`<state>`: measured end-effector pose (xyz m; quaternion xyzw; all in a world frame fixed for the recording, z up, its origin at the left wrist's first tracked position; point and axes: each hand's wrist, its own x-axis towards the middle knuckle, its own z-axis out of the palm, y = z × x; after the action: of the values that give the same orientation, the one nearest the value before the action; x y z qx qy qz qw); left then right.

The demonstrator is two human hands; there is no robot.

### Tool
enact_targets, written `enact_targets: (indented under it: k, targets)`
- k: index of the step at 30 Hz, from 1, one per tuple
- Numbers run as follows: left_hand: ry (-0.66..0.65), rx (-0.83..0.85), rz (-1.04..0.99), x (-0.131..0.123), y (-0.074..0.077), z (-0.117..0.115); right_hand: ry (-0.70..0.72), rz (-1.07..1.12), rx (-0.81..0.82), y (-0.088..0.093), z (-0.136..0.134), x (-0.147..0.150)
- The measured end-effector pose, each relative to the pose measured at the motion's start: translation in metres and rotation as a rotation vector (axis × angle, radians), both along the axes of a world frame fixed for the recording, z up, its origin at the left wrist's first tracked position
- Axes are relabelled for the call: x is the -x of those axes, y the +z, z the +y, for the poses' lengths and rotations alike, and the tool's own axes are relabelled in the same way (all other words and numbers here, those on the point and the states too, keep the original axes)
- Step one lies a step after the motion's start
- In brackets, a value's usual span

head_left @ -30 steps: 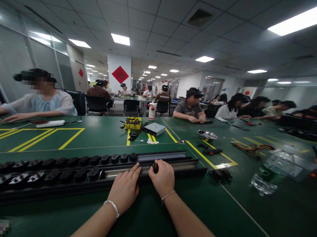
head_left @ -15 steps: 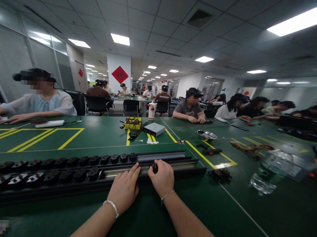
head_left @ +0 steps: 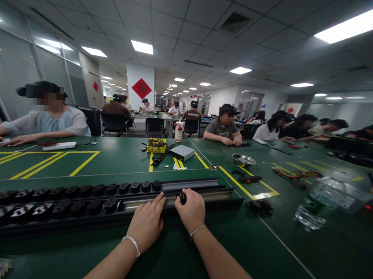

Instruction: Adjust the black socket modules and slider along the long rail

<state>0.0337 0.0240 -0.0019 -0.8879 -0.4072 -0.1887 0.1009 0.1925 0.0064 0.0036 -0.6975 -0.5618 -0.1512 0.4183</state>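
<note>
Two long black track rails lie side by side across the green table. Several round black socket modules (head_left: 43, 210) sit in rows in both, and the front rail (head_left: 223, 202) has a bare pale channel towards its right end. My left hand (head_left: 146, 221) rests over this channel, palm down with its fingers stretched out, just right of the last module in the front row. Close beside it, my right hand (head_left: 193, 211) is closed around a small black round piece (head_left: 183, 197) at the channel. Most of that piece is hidden by my fingers.
Beyond the rails are a grey metal box (head_left: 182, 152), a yellow block wrapped in black cable (head_left: 157, 145) and a steel bowl (head_left: 244, 159). On the right stand a clear water bottle (head_left: 320, 200) and coloured wires (head_left: 294, 176). Several people sit around the table.
</note>
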Motion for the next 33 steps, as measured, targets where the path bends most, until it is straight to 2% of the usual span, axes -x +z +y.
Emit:
enact_targets:
  k: [17,33]
  targets:
    - [-0.007,0.016,-0.005,0.0001,0.0001,0.0003,-0.009,-0.048,-0.005,-0.0094,0.0028,-0.0037]
    - [0.004,0.043,0.001,-0.0004,0.0027,-0.0017,-0.037,-0.083,-0.005,-0.0050,0.0021,-0.0028]
